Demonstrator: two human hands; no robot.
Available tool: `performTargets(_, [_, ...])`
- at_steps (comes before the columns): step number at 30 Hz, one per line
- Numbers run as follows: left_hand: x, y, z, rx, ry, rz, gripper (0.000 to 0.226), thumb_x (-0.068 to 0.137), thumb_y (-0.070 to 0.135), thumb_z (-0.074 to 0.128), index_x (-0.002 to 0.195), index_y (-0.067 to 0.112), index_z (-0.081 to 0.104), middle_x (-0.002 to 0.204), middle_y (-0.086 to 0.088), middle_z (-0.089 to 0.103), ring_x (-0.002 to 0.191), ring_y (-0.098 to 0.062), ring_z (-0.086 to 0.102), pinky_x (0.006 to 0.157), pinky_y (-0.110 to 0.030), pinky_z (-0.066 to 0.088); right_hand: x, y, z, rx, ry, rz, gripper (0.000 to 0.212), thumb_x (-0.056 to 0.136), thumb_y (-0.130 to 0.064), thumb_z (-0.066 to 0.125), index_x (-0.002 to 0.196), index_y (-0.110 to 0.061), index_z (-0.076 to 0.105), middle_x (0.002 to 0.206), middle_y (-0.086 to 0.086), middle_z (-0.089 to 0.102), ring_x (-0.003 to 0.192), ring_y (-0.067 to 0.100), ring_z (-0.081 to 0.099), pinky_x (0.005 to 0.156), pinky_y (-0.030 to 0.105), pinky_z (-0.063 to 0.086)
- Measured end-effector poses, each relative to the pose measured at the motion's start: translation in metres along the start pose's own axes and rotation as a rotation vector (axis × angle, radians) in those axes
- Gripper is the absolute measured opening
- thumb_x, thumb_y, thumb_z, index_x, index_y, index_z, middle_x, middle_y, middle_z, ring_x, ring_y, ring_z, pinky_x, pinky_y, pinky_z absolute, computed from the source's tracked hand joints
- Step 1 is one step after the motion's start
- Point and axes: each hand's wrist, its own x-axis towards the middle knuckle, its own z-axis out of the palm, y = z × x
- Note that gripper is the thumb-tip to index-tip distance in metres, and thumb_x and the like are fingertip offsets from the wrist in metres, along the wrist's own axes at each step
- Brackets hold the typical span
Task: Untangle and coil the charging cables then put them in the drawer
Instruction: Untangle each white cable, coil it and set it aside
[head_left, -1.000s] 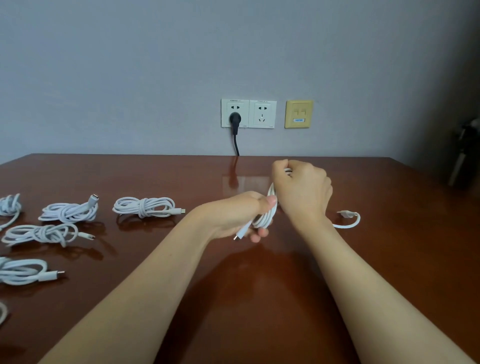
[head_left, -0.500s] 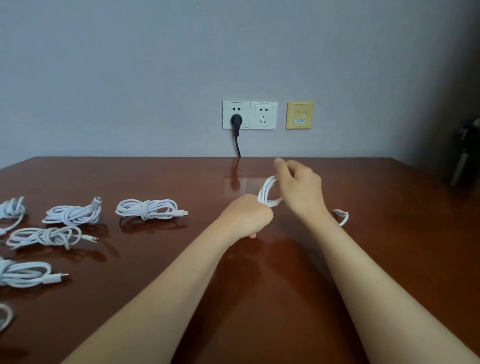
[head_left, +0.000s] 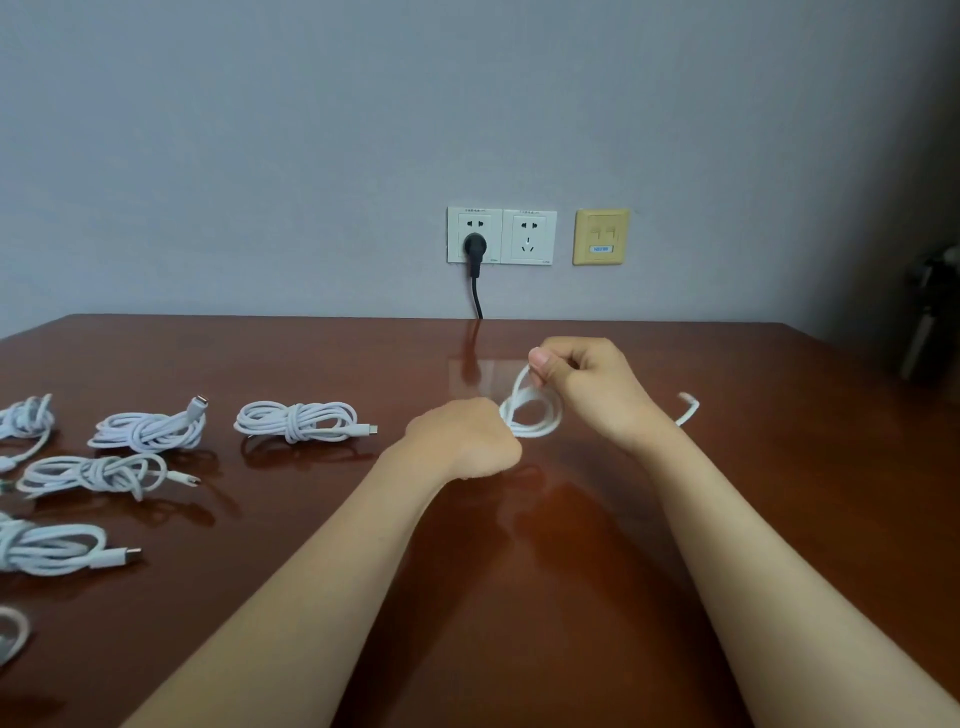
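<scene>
Over brown table (head_left: 311, 364), left hand (head_left: 465, 441) and right hand (head_left: 587, 384), fists tight on white cable (head_left: 537, 427).

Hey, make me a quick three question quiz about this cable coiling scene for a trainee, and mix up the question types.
1. True or false: the left hand and the right hand both hold the white cable.
2. What sits in the left wall socket? A) black plug B) white charger C) nothing
3. Fill in: the coiled bundles lie on the table to the person's ___.
Key: 1 true; 2 A; 3 left.
</scene>
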Motion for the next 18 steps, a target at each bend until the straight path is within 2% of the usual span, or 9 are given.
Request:
performTargets(2, [-0.002, 0.002, -0.001, -0.054, -0.112, 0.095, 0.02, 0.089, 0.01, 0.038, 0.069, 0.013, 0.038, 0.065, -0.005, 0.044, 0.059, -0.02, 0.04, 0.058, -0.028, 0.033, 0.0, 0.002, -0.002, 0.006, -0.016, -0.02, 0.038, 0.093, -0.015, 0.052, 0.056, -0.019, 0.056, 0.059, 0.008, 0.044, 0.055, 0.01, 0.038, 0.058, 0.023, 0.031])
performTargets(4, [-0.006, 0.003, -0.004, -0.134, -0.152, 0.197, 0.024, 0.093, 0.01, 0.035, 0.069, 0.014, 0.035, 0.069, -0.007, 0.043, 0.06, -0.019, 0.039, 0.062, -0.03, 0.035, 0.0, 0.001, -0.006, 0.035, -0.01, -0.009, 0.034, 0.093, -0.015, 0.053, 0.059, -0.018, 0.058, 0.061, 0.008, 0.042, 0.055, 0.009, 0.036, 0.057, 0.022, 0.031])
performTargets(6, [-0.011, 0.003, -0.008, -0.229, -0.135, 0.279, 0.028, 0.095, 0.01, 0.032, 0.068, 0.015, 0.034, 0.068, -0.003, 0.041, 0.06, -0.017, 0.038, 0.063, -0.03, 0.037, 0.0, 0.002, -0.012, 0.189, -0.014, 0.069, 0.028, 0.091, -0.016, 0.055, 0.063, -0.017, 0.061, 0.058, -0.001, 0.05, 0.053, 0.004, 0.043, 0.057, 0.015, 0.037])
performTargets(8, [-0.015, 0.004, -0.009, -0.324, -0.112, 0.344, 0.029, 0.096, 0.006, 0.031, 0.069, 0.015, 0.038, 0.064, 0.001, 0.041, 0.059, -0.014, 0.038, 0.065, -0.026, 0.037, -0.004, 0.002, -0.019, 0.429, -0.107, 0.211, 0.024, 0.085, -0.022, 0.058, 0.063, -0.017, 0.065, 0.056, -0.007, 0.056, 0.053, 0.004, 0.051, 0.054, 0.014, 0.043])
performTargets(11, [-0.016, 0.006, -0.01, -0.422, -0.044, 0.396, 0.028, 0.096, 0.005, 0.03, 0.08, 0.017, 0.049, 0.066, 0.003, 0.045, 0.057, -0.012, 0.04, 0.068, -0.028, 0.039, -0.008, 0.004, -0.02, 0.551, -0.171, 0.335, 0.028, 0.083, -0.017, 0.061, 0.056, -0.019, 0.07, 0.062, 0.004, 0.053, 0.049, 0.012, 0.042, 0.043, 0.019, 0.033])
performTargets(13, [-0.012, 0.004, -0.011, -0.471, 0.046, 0.367, 0.03, 0.096, 0.006, 0.03, 0.076, 0.019, 0.048, 0.065, 0.002, 0.046, 0.056, -0.013, 0.041, 0.068, -0.029, 0.039, -0.007, 0.006, -0.012, 0.577, -0.174, 0.381, 0.025, 0.089, -0.009, 0.055, 0.068, -0.017, 0.066, 0.062, 0.003, 0.044, 0.045, 0.009, 0.032, 0.04, 0.018, 0.025])
performTargets(15, [-0.008, -0.002, -0.012, -0.493, 0.147, 0.295, 0.032, 0.096, 0.008, 0.031, 0.073, 0.021, 0.049, 0.061, 0.004, 0.046, 0.056, -0.012, 0.042, 0.064, -0.028, 0.037, -0.004, 0.005, -0.003, 0.493, -0.174, 0.417, 0.028, 0.096, -0.007, 0.043, 0.075, -0.016, 0.06, 0.053, -0.002, 0.037, 0.038, 0.006, 0.027, 0.038, 0.015, 0.022])
performTargets(17, [-0.007, -0.004, -0.012, -0.492, 0.208, 0.233, 0.035, 0.095, 0.009, 0.032, 0.072, 0.025, 0.051, 0.064, 0.007, 0.045, 0.058, -0.01, 0.042, 0.063, -0.026, 0.037, -0.002, 0.002, 0.005, 0.204, -0.135, 0.346, 0.034, 0.096, -0.009, 0.042, 0.069, -0.019, 0.059, 0.048, -0.006, 0.039, 0.037, 0.005, 0.03, 0.04, 0.017, 0.026])
performTargets(18, [-0.006, -0.004, -0.012, -0.49, 0.232, 0.198, 0.035, 0.095, 0.01, 0.033, 0.069, 0.025, 0.05, 0.066, 0.006, 0.045, 0.06, -0.012, 0.043, 0.064, -0.028, 0.037, -0.001, 0.002, 0.008, 0.009, -0.096, 0.281, 0.035, 0.095, -0.014, 0.044, 0.065, -0.021, 0.059, 0.049, -0.007, 0.044, 0.042, 0.007, 0.038, 0.045, 0.021, 0.032])
